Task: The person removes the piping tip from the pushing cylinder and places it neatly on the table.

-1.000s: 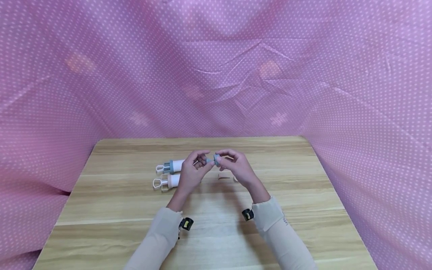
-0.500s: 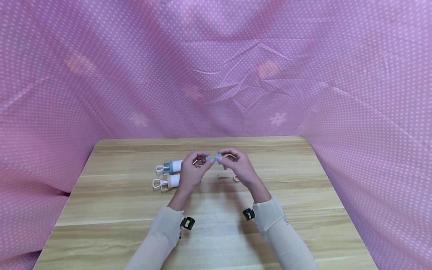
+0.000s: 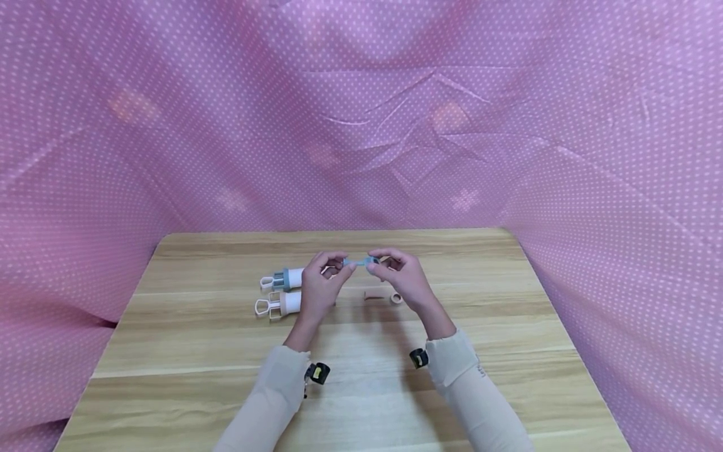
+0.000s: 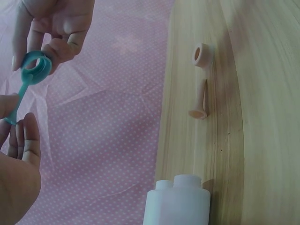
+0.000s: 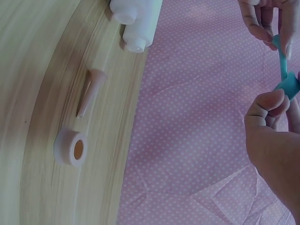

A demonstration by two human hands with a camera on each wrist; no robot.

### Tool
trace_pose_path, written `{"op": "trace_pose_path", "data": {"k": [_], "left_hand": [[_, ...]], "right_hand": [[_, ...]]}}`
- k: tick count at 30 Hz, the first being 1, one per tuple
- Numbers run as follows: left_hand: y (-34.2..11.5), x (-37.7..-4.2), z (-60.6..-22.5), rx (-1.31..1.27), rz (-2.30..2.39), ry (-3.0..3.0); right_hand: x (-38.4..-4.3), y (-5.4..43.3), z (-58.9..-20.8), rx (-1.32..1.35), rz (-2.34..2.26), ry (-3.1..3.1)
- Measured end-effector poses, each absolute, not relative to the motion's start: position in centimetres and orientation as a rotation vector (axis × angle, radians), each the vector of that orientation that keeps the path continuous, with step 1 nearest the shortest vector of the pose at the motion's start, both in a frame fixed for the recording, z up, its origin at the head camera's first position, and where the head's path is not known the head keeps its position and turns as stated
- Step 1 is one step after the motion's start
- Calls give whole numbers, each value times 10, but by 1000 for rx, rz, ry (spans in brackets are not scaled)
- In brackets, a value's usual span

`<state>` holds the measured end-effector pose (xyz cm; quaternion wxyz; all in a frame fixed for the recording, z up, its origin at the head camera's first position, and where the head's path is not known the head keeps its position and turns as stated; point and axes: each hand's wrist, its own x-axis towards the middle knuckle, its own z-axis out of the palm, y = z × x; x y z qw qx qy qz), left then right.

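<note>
Above the table, in the head view, both hands meet over a small teal nozzle and ring cap. My left hand [image 3: 319, 285] pinches the flared end of the nozzle [image 4: 21, 93] between thumb and fingers. The teal ring cap [image 4: 45, 71], threaded inside, is pinched by my right hand [image 3: 408, 282]. In the left wrist view, the nozzle's narrow tip reaches the rim of the ring. On the table below lie a pink nozzle [image 5: 92, 89] and a pink ring cap [image 5: 71, 147], both untouched.
Left of the hands, two white cylinders lie side by side, one with a teal collar [image 3: 286, 279] and one with a beige collar [image 3: 283, 304], their pull handles pointing left. The wooden table [image 3: 226, 351] is backed by a pink dotted cloth [image 3: 361, 157].
The right hand has shifted slightly right and turned the ring cap; more of the nozzle's stem shows between the hands. The pink ring cap on the table has come further into view.
</note>
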<state>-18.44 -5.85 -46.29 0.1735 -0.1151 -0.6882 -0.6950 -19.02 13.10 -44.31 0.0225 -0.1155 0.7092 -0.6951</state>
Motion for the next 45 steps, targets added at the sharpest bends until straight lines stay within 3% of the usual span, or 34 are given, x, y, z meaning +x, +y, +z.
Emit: {"op": "trace_pose_path", "data": {"k": [10, 22, 45], "left_hand": [[-58, -168, -434, -294, -1950, -1968], [-49, -199, -479, -189, -1947, -1919], [4, -225, -514, 129, -1904, -2041]], "right_hand": [[-193, 140, -448, -386, -2070, 2398], [-201, 151, -453, -384, -1986, 2526], [-221, 177, -487, -223, -1936, 2640]]}}
